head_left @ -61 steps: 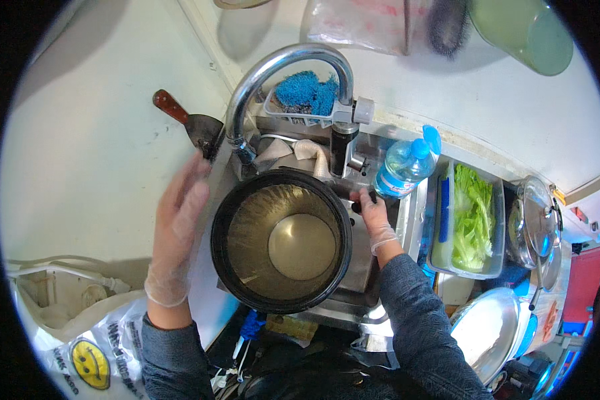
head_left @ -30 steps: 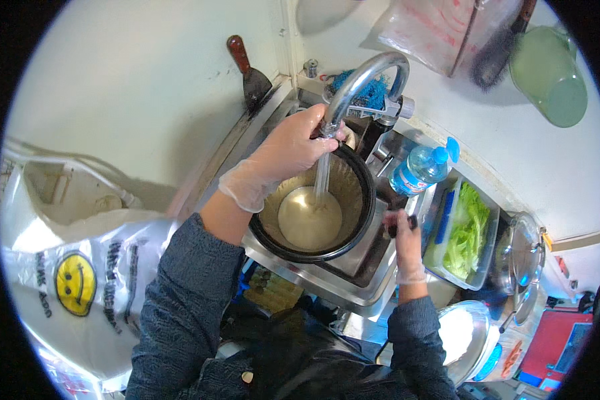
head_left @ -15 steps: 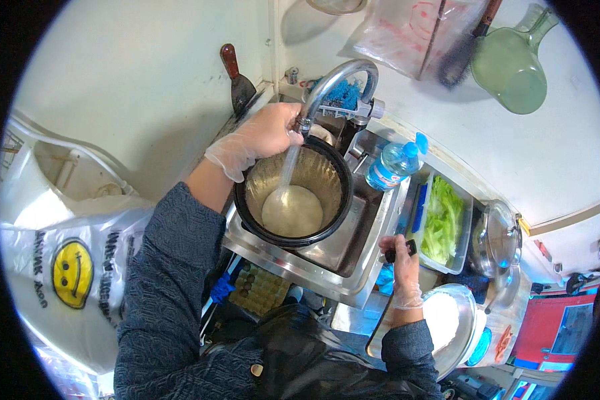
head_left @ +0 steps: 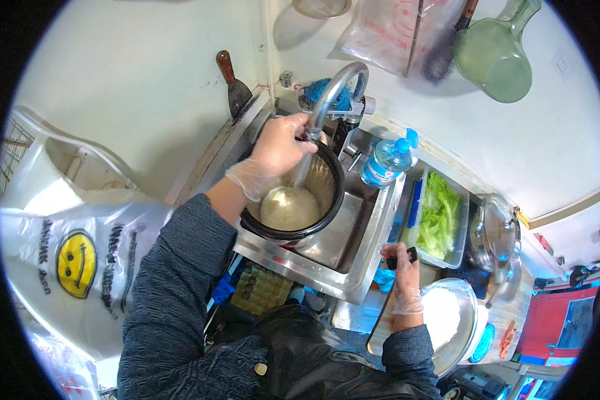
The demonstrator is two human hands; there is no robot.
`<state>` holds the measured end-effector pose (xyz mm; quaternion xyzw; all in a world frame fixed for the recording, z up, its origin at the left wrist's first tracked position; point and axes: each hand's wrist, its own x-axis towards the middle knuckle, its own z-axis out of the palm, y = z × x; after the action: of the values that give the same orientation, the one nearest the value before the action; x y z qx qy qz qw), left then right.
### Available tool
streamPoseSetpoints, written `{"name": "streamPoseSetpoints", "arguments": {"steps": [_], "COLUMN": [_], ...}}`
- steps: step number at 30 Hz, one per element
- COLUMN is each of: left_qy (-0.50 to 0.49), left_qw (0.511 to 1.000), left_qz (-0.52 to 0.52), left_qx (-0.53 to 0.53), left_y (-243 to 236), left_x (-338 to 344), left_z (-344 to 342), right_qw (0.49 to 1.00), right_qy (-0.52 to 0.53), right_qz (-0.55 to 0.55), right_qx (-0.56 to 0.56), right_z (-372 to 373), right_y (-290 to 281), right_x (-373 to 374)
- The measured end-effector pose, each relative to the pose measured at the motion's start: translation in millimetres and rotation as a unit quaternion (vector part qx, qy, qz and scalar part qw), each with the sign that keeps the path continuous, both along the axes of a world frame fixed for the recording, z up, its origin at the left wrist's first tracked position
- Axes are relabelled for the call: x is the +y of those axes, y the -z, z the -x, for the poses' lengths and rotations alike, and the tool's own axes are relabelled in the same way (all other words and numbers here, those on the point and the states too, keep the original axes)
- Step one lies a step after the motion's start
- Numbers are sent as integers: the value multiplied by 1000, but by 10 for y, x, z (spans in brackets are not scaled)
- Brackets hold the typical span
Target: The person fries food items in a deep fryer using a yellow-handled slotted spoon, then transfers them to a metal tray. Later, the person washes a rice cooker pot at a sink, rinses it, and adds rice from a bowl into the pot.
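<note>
My left hand, in a clear plastic glove, has its fingers closed round the spout end of the curved metal faucet. A stream of water runs from it into a deep black-rimmed pot standing in the steel sink. Cloudy whitish water lies in the bottom of the pot. My right hand, gloved the same way, is closed on a short black handle beside the sink's right edge; what the handle belongs to is hidden.
Right of the sink stand a blue soap bottle, a plastic box of lettuce, a lidded pot and a metal bowl of white stuff. A scraper leans at the wall. A white plastic bag bulges at the left.
The view has shifted slightly. My left hand stays at the spout, its forearm now farther right in the picture and over the pot's left rim. The water still runs; my right hand keeps the handle.
</note>
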<state>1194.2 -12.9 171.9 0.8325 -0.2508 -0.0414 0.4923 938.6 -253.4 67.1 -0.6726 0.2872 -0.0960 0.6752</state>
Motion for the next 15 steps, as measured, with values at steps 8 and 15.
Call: {"name": "streamPoseSetpoints", "arguments": {"steps": [8, 15], "left_qy": [31, 20], "left_qw": [987, 987], "left_qz": [114, -152], "left_qx": [108, -44], "left_y": [139, -229], "left_x": [-264, 42], "left_z": [157, -33], "right_qw": [999, 1000], "right_qy": [-36, -19], "right_qz": [8, -7], "right_qx": [6, -19], "right_z": [-47, -123], "right_y": [-12, -11], "right_x": [74, 46]}}
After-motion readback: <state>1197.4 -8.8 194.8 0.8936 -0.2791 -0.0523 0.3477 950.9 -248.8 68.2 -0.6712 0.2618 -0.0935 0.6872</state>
